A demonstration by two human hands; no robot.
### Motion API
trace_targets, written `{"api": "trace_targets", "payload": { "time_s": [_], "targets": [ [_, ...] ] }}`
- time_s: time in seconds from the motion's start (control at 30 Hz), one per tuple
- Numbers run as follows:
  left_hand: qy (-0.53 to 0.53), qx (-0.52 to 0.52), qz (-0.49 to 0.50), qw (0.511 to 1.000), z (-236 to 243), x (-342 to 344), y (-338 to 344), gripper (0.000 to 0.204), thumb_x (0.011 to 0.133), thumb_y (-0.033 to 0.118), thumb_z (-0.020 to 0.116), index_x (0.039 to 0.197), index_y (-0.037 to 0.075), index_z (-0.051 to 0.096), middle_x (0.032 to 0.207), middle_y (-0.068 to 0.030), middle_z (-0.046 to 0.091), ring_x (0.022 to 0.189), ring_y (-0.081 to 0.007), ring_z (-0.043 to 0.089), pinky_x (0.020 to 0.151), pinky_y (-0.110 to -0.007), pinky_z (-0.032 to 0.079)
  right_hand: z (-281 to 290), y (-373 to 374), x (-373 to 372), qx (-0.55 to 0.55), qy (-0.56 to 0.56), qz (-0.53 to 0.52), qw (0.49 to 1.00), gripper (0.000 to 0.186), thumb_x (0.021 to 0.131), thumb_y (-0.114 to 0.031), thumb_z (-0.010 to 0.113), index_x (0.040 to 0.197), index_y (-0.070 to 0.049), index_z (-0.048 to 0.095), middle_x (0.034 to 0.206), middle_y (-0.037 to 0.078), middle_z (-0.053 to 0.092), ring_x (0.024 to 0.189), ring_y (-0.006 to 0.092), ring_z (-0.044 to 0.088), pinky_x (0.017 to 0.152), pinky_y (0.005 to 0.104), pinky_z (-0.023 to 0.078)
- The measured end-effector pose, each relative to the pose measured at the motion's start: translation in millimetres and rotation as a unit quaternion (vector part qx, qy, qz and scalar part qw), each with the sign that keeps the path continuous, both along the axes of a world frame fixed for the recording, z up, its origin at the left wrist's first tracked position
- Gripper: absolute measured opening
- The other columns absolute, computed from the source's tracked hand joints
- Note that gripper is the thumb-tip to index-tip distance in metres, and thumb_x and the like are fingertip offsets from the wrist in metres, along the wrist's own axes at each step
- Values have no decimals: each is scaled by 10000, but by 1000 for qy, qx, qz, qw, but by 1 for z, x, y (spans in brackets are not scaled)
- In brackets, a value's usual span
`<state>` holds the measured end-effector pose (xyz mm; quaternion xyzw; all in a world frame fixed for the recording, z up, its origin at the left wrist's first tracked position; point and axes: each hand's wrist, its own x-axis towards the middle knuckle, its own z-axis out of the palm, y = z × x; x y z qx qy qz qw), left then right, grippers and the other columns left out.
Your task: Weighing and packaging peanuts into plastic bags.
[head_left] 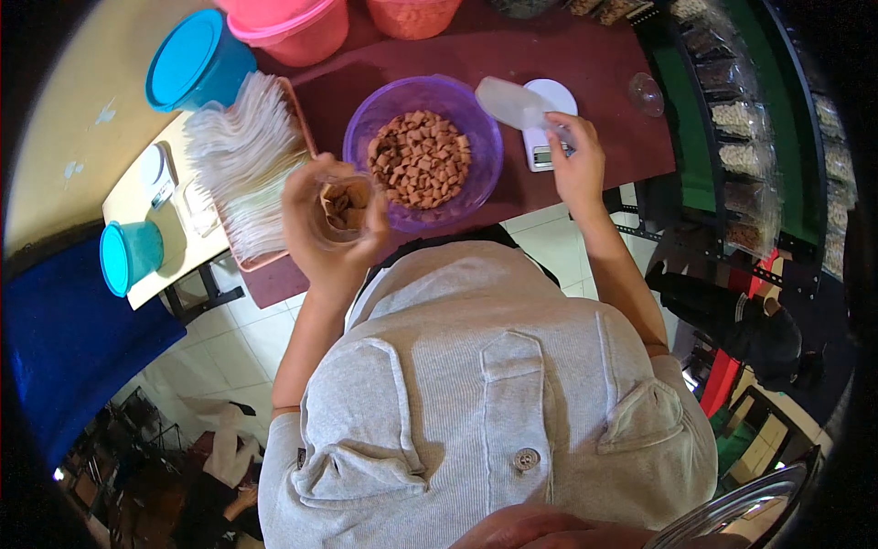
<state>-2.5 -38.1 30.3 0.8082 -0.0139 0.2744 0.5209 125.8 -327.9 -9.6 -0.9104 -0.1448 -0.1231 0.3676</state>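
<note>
Pillow-shaped brown snack pieces (pixel 421 163) lie loose in the purple bowl (pixel 491 137) before you, with more brown pieces inside the clear cup (pixel 342 238). Your left hand (pixel 311 231) curls around that cup beside the bowl; your right hand (pixel 582 166) pinches a translucent plastic piece (pixel 505 102), bag or scoop unclear, over the white digital scale (pixel 562 95). Judged from this view, one portion is gathered, while the bowl's bulk and the stacked clear plastic pouches (pixel 261 178) remain to be dealt with.
</note>
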Motion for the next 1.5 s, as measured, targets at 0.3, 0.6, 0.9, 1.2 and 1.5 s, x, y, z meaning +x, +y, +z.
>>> {"api": "trace_targets", "payload": {
  "time_s": [0.3, 0.6, 0.9, 1.2, 1.5],
  "targets": [
    [31, -122, 101, 987, 8, 31, -60, 668, 768, -70, 702, 1350, 19, 387, 1224, -128, 533, 1110, -221, 559, 973, -340, 461, -107, -243, 111, 219, 62, -256, 940, 228, 897, -55, 628, 1124, -34, 626, 969, 72, 668, 863, 157, 631, 749, 288, 507],
    [-25, -98, 101, 990, 24, 97, -189, 701, 728, -67, 732, 1325, 33, 377, 1156, -128, 539, 1029, -216, 589, 894, -340, 500, -143, -388, 200, 133, 253, -290, 913, 316, 844, -61, 563, 1152, -103, 620, 923, 23, 611, 675, 92, 563, 541, 243, 451],
    [-9, -112, 22, 993, 35, 118, -267, 640, 714, -51, 749, 1257, 27, 420, 1122, -119, 537, 991, -180, 570, 810, -296, 510, -146, -443, 243, -198, 199, -174, 944, 288, 819, -171, 677, 1096, -102, 636, 1016, 96, 663, 861, 295, 636, 782, 425, 510],
    [-31, 18, -171, 985, 46, 153, -305, 642, 602, 111, 865, 1158, 71, 547, 1119, -87, 590, 1058, -303, 531, 938, -429, 428, -41, -220, 125, 367, 524, 174, 749, 257, 974, -276, 511, 1093, -71, 610, 998, 57, 618, 886, 169, 595, 809, 324, 477],
    [-25, 16, -197, 980, 29, 156, -325, 600, 600, 124, 857, 1141, 133, 600, 1116, -53, 595, 1080, -327, 506, 946, -451, 412, -36, -189, 86, 223, 126, 357, 898, 231, 1002, -276, 504, 1093, -75, 568, 944, 34, 606, 853, 132, 606, 762, 292, 504]
  ]
}}
